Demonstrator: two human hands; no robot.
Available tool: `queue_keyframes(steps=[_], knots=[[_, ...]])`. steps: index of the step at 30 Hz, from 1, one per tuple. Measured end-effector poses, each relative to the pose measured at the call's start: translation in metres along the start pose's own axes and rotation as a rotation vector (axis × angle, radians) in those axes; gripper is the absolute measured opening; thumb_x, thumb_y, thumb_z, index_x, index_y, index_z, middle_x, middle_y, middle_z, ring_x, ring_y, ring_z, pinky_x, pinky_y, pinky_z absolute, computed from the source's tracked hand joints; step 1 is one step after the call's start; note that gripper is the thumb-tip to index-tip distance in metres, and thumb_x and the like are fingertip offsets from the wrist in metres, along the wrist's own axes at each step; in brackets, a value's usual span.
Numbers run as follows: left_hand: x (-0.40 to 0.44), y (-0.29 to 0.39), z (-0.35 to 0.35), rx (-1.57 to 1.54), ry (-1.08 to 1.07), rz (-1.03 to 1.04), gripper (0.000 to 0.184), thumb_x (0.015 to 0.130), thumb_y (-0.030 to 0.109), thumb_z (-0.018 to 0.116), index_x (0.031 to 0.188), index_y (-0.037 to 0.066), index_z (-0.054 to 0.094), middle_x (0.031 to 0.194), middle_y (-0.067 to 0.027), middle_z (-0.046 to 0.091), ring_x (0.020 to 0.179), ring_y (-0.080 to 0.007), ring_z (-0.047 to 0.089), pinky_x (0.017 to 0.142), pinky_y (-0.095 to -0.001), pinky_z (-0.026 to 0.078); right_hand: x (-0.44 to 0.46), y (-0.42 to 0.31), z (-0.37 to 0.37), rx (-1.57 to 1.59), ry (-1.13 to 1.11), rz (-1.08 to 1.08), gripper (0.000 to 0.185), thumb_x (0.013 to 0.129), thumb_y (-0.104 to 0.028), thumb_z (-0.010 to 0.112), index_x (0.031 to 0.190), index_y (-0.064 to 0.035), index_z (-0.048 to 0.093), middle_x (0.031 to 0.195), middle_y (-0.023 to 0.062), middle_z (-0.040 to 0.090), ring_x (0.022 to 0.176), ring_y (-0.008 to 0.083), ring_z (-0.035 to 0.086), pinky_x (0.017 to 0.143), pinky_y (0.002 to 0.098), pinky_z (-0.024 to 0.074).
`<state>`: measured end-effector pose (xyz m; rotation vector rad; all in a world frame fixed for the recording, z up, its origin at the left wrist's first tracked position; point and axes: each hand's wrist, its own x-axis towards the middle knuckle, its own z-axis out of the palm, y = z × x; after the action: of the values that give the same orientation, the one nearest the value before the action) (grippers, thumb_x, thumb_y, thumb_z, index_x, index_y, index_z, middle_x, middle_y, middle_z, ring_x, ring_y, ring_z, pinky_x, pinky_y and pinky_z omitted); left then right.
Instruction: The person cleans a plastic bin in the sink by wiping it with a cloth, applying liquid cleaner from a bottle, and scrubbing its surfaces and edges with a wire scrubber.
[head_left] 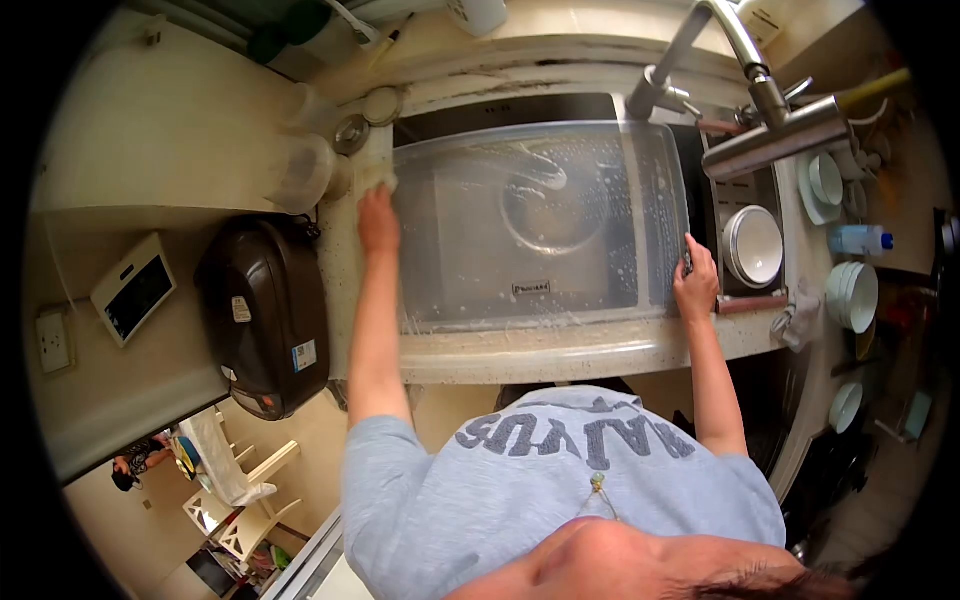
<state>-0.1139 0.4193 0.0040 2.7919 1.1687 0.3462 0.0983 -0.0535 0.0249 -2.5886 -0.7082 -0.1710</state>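
A large clear plastic lid, wet with streaks of soap suds, lies across the sink. My right hand is closed on its right edge, with a small dark spot showing by the fingers. At the left edge is my left hand, slightly blurred, its fingers bent together. A whitish bit shows at those fingertips, and I cannot make out what it is. The sink's bottom and round drain show through the plastic.
A steel faucet reaches over the sink's right side. White bowls stand right of the lid, and more bowls sit further right. A dark brown appliance is at left, near clear containers. The counter edge runs before me.
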Motion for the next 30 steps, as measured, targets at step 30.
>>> queue_keyframes(steps=[30], knots=[[0.013, 0.278, 0.050, -0.268, -0.025, 0.269, 0.014, 0.080, 0.010, 0.055, 0.092, 0.003, 0.057, 0.088, -0.0177, 0.053, 0.069, -0.0354, 0.059, 0.061, -0.0443, 0.049, 0.011, 0.033, -0.003, 0.550, -0.202, 0.219, 0.047, 0.075, -0.011, 0.063, 0.120, -0.0094, 0.052, 0.112, 0.0130, 0.057, 0.101, 0.0317, 0.056, 0.086, 0.0358, 0.0446]])
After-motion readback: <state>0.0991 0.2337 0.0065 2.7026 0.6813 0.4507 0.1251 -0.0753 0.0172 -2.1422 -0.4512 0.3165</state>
